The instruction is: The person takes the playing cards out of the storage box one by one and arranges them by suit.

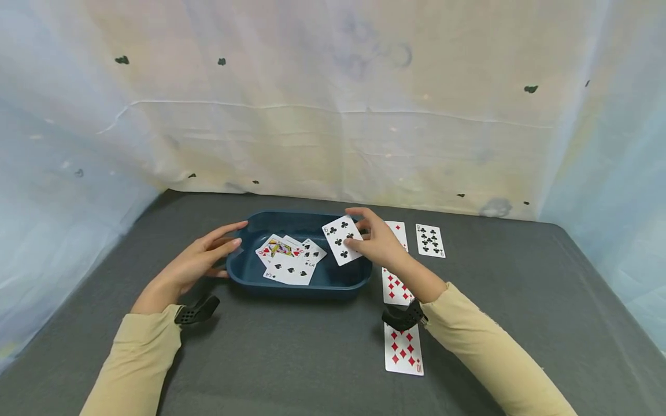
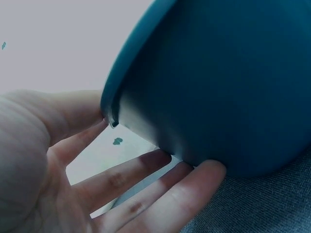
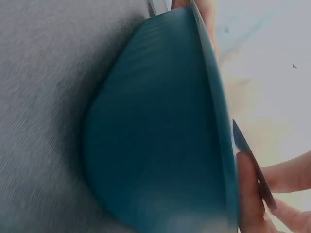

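Observation:
A dark blue tray [image 1: 244,276] stands on the grey table and holds several playing cards [image 1: 288,260]. My right hand [image 1: 376,238] pinches a clubs card [image 1: 341,240] above the tray's right end. My left hand [image 1: 205,257] rests with straight fingers against the tray's left wall [image 2: 204,92]; the fingers [image 2: 160,194] touch its outer side. In the right wrist view the tray's outer wall [image 3: 155,136] fills the frame and my fingertips [image 3: 250,194] hold the card's edge over the rim.
More cards lie face up on the grey table [image 1: 291,358] to the right of the tray: a clubs card [image 1: 430,240], a diamonds card [image 1: 400,231], another diamonds card [image 1: 393,287] and a ten of diamonds [image 1: 403,349]. A pale sheet hangs behind.

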Available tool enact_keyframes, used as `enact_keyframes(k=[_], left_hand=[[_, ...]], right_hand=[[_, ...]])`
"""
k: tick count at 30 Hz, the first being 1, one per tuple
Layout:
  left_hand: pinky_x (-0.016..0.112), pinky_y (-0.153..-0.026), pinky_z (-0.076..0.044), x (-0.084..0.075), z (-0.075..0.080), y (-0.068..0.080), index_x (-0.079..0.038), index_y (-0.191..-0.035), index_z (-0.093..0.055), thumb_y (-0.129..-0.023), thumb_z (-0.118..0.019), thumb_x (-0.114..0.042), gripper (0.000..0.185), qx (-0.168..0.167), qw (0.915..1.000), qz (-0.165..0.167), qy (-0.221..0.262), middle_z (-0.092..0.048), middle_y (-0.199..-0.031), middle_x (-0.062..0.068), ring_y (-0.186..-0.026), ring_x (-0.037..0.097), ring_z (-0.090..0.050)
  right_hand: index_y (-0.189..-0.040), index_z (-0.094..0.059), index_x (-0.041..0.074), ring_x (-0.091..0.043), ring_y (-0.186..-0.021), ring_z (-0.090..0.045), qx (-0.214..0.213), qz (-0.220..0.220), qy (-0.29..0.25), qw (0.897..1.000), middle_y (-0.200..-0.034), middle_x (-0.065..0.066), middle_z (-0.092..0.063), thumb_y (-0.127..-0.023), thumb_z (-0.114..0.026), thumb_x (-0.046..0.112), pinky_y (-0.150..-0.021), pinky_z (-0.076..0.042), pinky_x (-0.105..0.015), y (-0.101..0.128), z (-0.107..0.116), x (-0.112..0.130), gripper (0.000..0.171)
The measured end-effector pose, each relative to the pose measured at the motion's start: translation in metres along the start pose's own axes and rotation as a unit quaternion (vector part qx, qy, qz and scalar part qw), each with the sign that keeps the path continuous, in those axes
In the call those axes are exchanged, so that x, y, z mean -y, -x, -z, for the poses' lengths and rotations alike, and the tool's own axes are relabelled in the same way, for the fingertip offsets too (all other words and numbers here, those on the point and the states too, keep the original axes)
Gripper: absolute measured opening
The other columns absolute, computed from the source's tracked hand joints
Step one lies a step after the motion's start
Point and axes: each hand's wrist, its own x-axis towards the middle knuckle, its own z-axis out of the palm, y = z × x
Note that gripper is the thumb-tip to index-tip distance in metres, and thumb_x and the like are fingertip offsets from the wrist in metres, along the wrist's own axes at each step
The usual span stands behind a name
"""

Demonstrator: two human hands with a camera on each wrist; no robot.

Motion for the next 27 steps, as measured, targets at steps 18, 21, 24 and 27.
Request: enact_keyframes(k=[18,21,24,27], left_hand=[[0.046,-0.083,-0.054,0.0,0.0,0.001,-0.027,-0.154,-0.022,-0.099,-0.05,-0.041,0.063,0.003,1.0,-0.001,-0.005,-0.02,-0.156,0.022,-0.135,0.043,-0.035],[0.045,-0.083,-0.054,0.0,0.0,0.0,-0.028,-0.154,-0.022,-0.099,-0.05,-0.042,0.063,-0.001,0.9999,0.003,-0.013,-0.02,-0.156,0.022,-0.135,0.043,-0.035],[0.045,-0.083,-0.054,0.0,-0.001,0.0,-0.029,-0.154,-0.021,-0.099,-0.05,-0.043,0.064,-0.003,0.9998,0.008,-0.017,-0.019,-0.156,0.022,-0.134,0.043,-0.036],[0.045,-0.083,-0.054,0.001,-0.001,-0.001,-0.029,-0.154,-0.021,-0.099,-0.05,-0.043,0.064,-0.004,0.9998,0.008,-0.017,-0.02,-0.156,0.022,-0.134,0.043,-0.036]], right_hand=[[-0.141,-0.041,0.012,-0.01,-0.076,-0.058,-0.061,-0.034,-0.033,0.997,-0.116,-0.018,-0.05,-0.088,-0.068,0.008,-0.067,-0.049,-0.027,0.031,0.05,-0.04,0.061],[-0.142,-0.038,0.01,-0.006,-0.081,-0.062,-0.058,-0.034,-0.04,0.997,-0.113,-0.018,-0.053,-0.088,-0.067,0.006,-0.07,-0.052,-0.027,0.037,0.058,-0.047,0.061],[-0.141,-0.038,0.008,-0.002,-0.074,-0.058,-0.063,-0.034,-0.026,0.997,-0.109,-0.017,-0.052,-0.088,-0.067,0.005,-0.065,-0.05,-0.024,0.044,0.064,-0.056,0.061],[-0.14,-0.038,0.007,-0.001,-0.072,-0.056,-0.066,-0.037,-0.013,0.997,-0.108,-0.018,-0.053,-0.087,-0.067,0.003,-0.063,-0.049,-0.023,0.051,0.07,-0.066,0.061]])
